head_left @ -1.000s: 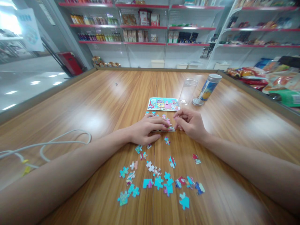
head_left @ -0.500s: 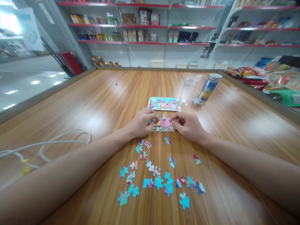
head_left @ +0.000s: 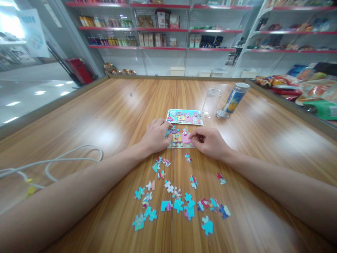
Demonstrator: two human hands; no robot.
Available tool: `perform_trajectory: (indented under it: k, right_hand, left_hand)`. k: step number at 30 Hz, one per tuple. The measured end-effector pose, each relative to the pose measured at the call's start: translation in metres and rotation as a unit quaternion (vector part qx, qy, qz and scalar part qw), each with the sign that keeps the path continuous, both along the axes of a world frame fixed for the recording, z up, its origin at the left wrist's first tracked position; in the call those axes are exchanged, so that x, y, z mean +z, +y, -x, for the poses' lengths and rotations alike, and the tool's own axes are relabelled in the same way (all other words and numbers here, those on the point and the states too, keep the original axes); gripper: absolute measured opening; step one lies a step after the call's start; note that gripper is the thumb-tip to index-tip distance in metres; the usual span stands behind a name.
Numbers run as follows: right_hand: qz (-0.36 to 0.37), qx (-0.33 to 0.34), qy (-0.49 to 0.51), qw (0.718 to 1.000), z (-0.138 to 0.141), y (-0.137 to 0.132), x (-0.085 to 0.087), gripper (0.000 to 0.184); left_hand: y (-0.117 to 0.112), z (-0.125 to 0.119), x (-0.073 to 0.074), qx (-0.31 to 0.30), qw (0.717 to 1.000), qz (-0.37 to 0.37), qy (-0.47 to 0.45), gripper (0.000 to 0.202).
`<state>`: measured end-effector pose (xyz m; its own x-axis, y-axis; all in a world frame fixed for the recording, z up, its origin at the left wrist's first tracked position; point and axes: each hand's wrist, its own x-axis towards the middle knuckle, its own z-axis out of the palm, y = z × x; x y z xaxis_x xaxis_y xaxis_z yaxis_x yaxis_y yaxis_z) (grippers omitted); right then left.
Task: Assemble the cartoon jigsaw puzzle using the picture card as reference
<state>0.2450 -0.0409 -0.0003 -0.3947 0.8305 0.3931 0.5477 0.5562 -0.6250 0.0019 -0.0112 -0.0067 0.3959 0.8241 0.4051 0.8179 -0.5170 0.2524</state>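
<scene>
Loose puzzle pieces were scattered at six o'clock from the joined puzzle section. At nine, its edge was overlapped by the left hand, thumb and fingers parted; at three, the right hand was held narrow, and whether a piece was pinched could not be told. Seams, it was judged, could be sprung by uneven sideways pressure. At twelve, a picture card was seen; at one, a clear cylinder, tippable if knocked.

Puzzle, flat, partly joined, yellow and pink cartoon figures, ragged upper edge, loose pieces scattered around six o'clock of it, many turquoise, some red or white
</scene>
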Motion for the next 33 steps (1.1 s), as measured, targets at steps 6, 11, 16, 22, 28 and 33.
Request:
perform_trajectory:
  k: [6,11,16,22,28,33]
  right_hand:
    - [-0.055,-0.007,-0.016,0.998,0.0004,0.0005,0.0038,0.014]
    - [-0.1,-0.002,-0.038,0.994,-0.0007,0.0045,0.0021,0.027]
    - [-0.11,0.052,-0.051,0.991,0.0,0.0057,-0.0007,0.04]
    - [-0.08,0.071,-0.063,0.992,0.0015,0.0036,0.0027,0.038]
    - [-0.079,0.06,-0.063,0.993,0.0007,0.0051,0.0004,0.035]
    - [-0.083,0.055,-0.064,0.993,0.0012,0.0049,0.0003,0.034]
  left_hand:
    - [-0.0022,-0.0015,0.0042,-0.03,0.999,0.022,0.0,0.031]
    - [-0.0025,-0.0006,0.0032,-0.049,0.999,0.023,0.0,0.03]
    - [-0.0023,-0.0006,0.0027,-0.086,0.996,0.019,0.003,0.029]
    - [-0.0022,-0.0003,0.0031,-0.115,0.993,0.019,0.001,0.028]
    - [-0.0029,-0.0009,0.0028,-0.108,0.994,0.018,-0.004,0.028]
    - [-0.0029,-0.0013,0.0029,-0.102,0.995,0.016,-0.007,0.029]
